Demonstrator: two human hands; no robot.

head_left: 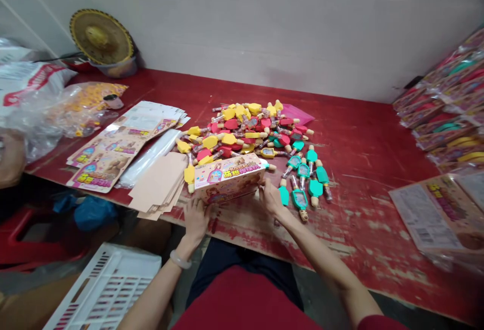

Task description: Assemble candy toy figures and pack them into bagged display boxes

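A printed pink and tan box (pixel 230 178) stands near the front edge of the red table. My left hand (pixel 196 217) holds its left end, fingers against the lower side. My right hand (pixel 271 198) is at the box's right end, fingers bent and touching it; its fingertips are partly hidden. Behind the box lies a pile of small yellow, red and green toys (pixel 230 128) with clear tubes. Several green ones (pixel 300 199) lie to the right of my right hand. Left of the box are tan cardboard sheets (pixel 157 181).
Flat printed cartons (pixel 109 153) and clear plastic sleeves (pixel 149 161) lie at the left. Stacked packages (pixel 454 98) and a wrapped carton (pixel 440 216) are at the right. A white crate (pixel 113 279) is below the table. Another person's arm (pixel 11 161) shows at the left edge.
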